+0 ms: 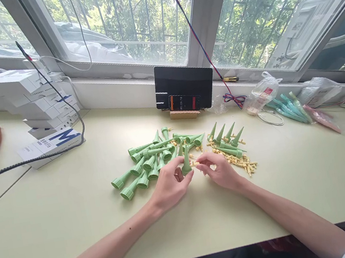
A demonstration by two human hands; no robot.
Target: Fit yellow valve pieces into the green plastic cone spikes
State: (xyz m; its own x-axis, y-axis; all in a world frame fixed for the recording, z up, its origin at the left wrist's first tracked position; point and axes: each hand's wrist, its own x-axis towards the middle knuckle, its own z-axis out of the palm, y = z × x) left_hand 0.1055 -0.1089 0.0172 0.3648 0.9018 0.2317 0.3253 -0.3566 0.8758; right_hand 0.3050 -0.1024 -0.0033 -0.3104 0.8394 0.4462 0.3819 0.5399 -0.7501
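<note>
My left hand (173, 182) is closed around the base of a green plastic spike (187, 161), which points upward. Between the fingertips of my right hand (218, 169) is a small yellow valve piece (194, 164), held against the side of that spike's base. Whether the two parts are joined I cannot tell. Left of my hands lies a heap of green spikes (148, 163) with hollow, ribbed ends. Several spikes (222, 133) stand upright to the right, some with yellow pieces at their bases. Beside my right hand is a pile of yellow valve pieces (245, 164).
A phone (184, 102) showing a timer leans on a black tablet (185, 83) at the back. Stacked white boxes (48, 109) and a black cable (61, 154) are at left. Plastic bags (261, 93) line the right back edge beneath the windows.
</note>
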